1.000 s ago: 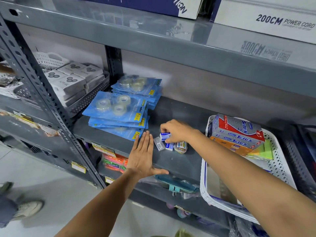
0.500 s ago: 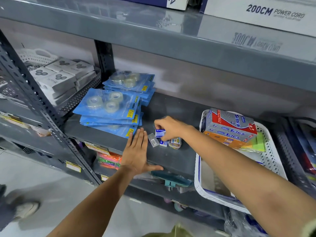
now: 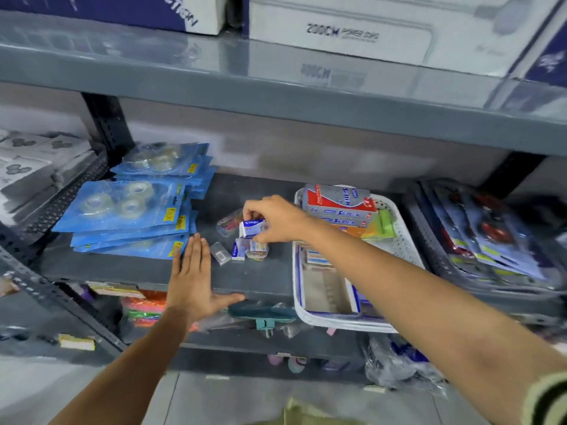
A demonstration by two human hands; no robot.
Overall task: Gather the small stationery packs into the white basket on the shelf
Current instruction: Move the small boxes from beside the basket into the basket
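My right hand [image 3: 276, 219] is shut on a small blue-and-white stationery box [image 3: 252, 228], raised just above the grey shelf [image 3: 264, 280]. Under it lie more small packs: a white-blue box [image 3: 238, 250], a clear pack with coloured bits [image 3: 257, 250] and a small grey pack [image 3: 220, 253]. A clear tub of rubber bands [image 3: 227, 223] sits behind them. My left hand [image 3: 191, 277] rests flat and open on the shelf's front edge. The white basket [image 3: 334, 320] stands to the right, holding Sistick boxes [image 3: 337, 207], green pads and small boxes [image 3: 317, 259].
Stacks of blue tape blister packs [image 3: 129, 210] lie left of the small packs. A grey perforated tray [image 3: 61, 194] with white boxes is at far left. Dark trays with packaged goods [image 3: 484, 237] fill the right. The upper shelf carries large cartons [image 3: 340, 32]. Items on a lower shelf [image 3: 144, 305] show below.
My right hand has lifted the small blue-and-white box off the shelf, uncovering the tub of rubber bands behind. The camera has moved in and the view has shifted right. My left hand stays flat.
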